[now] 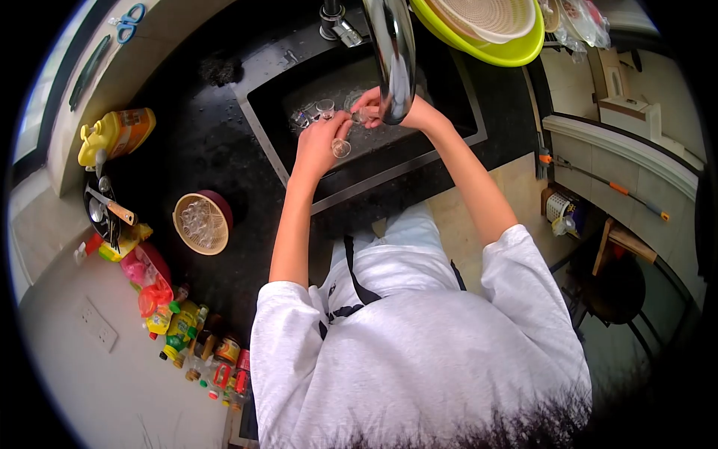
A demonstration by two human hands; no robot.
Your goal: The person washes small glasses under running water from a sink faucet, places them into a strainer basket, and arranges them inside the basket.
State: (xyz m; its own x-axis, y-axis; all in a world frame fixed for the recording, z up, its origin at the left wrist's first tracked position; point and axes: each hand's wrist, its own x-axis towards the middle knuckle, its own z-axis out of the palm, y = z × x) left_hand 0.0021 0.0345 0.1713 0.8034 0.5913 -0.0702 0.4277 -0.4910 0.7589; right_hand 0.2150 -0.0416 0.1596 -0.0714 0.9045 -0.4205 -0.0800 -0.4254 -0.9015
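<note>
Both hands are over the dark sink [280,138], fingertips close together. My left hand [318,144] is closed on a small clear cup [342,148], which shows beside its palm. Between the hands is another small clear cup [362,117], with the fingers of my right hand [413,116] closed on it. The curved chrome faucet [396,60] hides part of the right hand. A further clear cup [325,107] appears just beyond the left fingers. More shiny clear pieces [302,117] lie in the sink, too small to make out.
On the counter to the left stands a beige strainer basket [179,224] with several clear cups in it. A yellow jug [120,135], a knife [120,210] and several bottles [179,329] line the wall. A green basin [516,54] holding colanders sits at the back right.
</note>
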